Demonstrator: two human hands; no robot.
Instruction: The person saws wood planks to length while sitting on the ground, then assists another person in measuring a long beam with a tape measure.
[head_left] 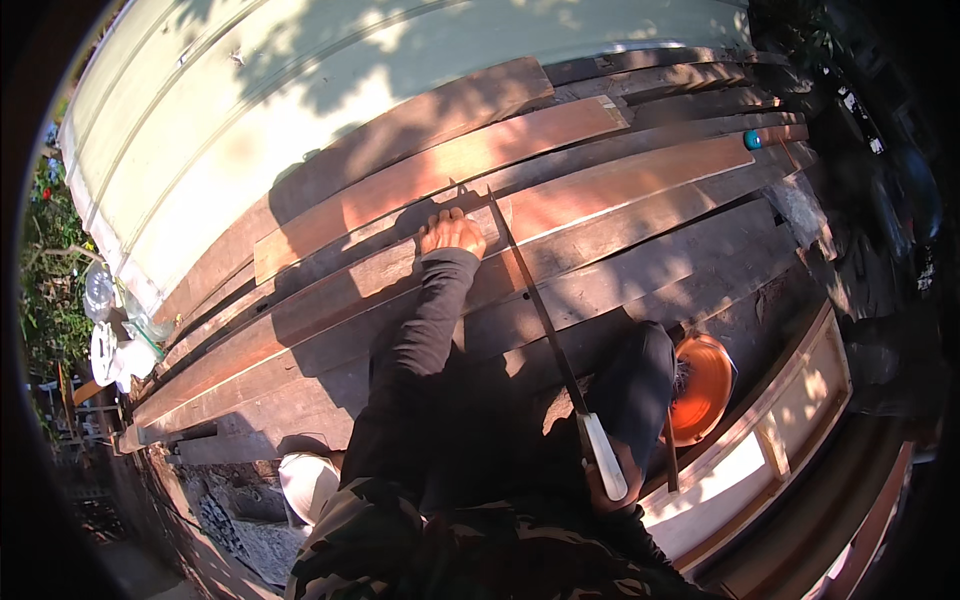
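Pressing flat on a reddish plank (440, 175), the left hand (452, 232) steadies the stacked boards (620, 270) while the right hand (600, 480) grips the white handle of a long blade (530, 300) (tip by the fingers). Seems mid-cut; next stroke needs a straight pull.

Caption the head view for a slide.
Left hand pressed on stacked reddish planks, right hand gripping a white-handled handsaw.

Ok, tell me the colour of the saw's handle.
White, on the saw handle gripped by the right hand; head view.
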